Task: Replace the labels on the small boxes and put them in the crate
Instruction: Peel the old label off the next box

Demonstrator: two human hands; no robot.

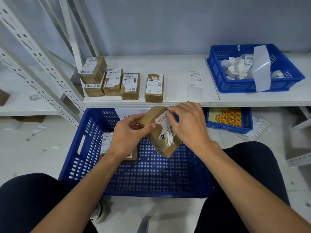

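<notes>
A small brown cardboard box [162, 145] is held tilted above the big blue crate [87, 148]. My left hand [129, 133] grips its left side, thumb on the top face. My right hand [188, 125] pinches the top edge of the white label [162, 121] on the box, which is partly torn and lifted. Inside the crate, a labelled box [107, 142] lies flat at the left, partly hidden by my left wrist. Several more labelled boxes [130, 85] stand in a row on the white shelf [168, 64].
A loose label sheet [195, 79] lies on the shelf. A blue bin [217, 76] at the right of the shelf holds crumpled label scraps. A smaller blue bin [247, 126] with yellow-red stickers sits under the shelf. My knees flank the crate.
</notes>
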